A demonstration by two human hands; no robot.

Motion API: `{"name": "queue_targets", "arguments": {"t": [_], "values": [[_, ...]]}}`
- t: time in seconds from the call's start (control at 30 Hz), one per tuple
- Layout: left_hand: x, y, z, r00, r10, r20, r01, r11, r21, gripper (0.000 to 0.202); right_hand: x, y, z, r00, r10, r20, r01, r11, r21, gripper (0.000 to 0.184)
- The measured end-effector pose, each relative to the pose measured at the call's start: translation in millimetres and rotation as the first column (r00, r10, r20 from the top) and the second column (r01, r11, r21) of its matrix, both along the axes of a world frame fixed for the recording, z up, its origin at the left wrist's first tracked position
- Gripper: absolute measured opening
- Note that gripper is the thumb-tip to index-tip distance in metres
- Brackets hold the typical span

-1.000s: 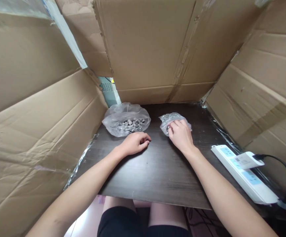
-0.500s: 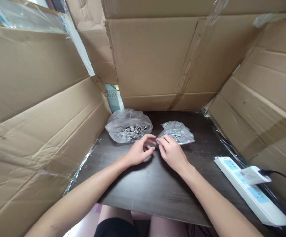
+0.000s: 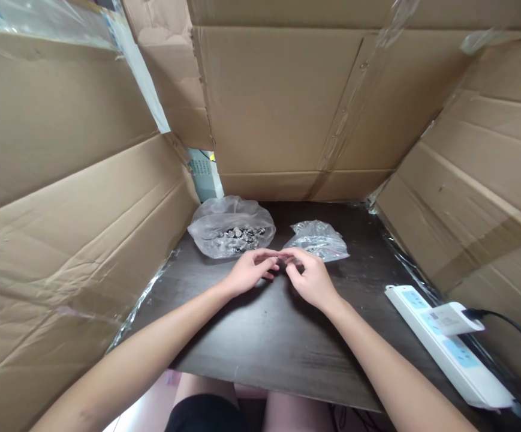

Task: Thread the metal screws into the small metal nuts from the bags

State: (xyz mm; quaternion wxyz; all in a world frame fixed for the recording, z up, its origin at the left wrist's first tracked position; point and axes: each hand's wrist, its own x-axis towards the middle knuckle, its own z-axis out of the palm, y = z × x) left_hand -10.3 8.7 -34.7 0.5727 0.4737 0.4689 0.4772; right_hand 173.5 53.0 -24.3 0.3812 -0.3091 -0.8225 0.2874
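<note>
While near bags, hands together

One table noted. Plastic bags: two, both on the table's far half, one toward its left side, one toward its right. Metal pieces in the left-side bag: many, too small and overlapped to count. Hands: two, one left hand and one right hand, over the table's middle. Power strip: one, at the table's right, carrying one white adapter.
</note>
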Motion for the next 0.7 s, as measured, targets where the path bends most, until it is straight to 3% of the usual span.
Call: {"name": "queue_targets", "arguments": {"t": [0.1, 0.23, 0.33, 0.43, 0.57, 0.7], "values": [[-3.9, 1.5, -2.8, 0.995, 0.058, -0.081, -0.056, 0.998, 0.027, 0.039, -0.3, -0.2, 3.0, 0.995, 0.091, -0.031, -0.095, 0.983, -0.159, 0.037], [-9.3, 4.8, -5.9, 0.981, 0.105, -0.164, -0.094, 0.993, 0.075, 0.033, 0.7, 2.1, 5.4, 0.995, 0.093, -0.027, -0.096, 0.985, -0.146, 0.036], [-10.6, 6.5, -8.6, 0.964, 0.135, -0.231, -0.107, 0.986, 0.128, 0.026, 10.6, 13.8, 2.6, 1.000, -0.004, 0.025, 0.005, 0.999, -0.031, 0.030], [-10.1, 5.9, -9.4, 0.950, 0.129, -0.283, -0.082, 0.982, 0.172, 0.022, 27.1, 32.6, -3.6, 0.969, -0.185, 0.166, 0.167, 0.979, 0.118, 0.031], [-8.8, 3.1, -4.9, 0.908, 0.121, -0.402, -0.037, 0.977, 0.210, 0.017, 42.6, 50.4, -10.1, 0.835, -0.394, 0.384, 0.329, 0.917, 0.226, 0.035], [-6.7, 1.2, -0.2, 0.890, 0.118, -0.440, -0.007, 0.969, 0.246, 0.015, 42.0, 50.0, -8.8, 0.698, -0.508, 0.505, 0.463, 0.858, 0.223, 0.028]]}}
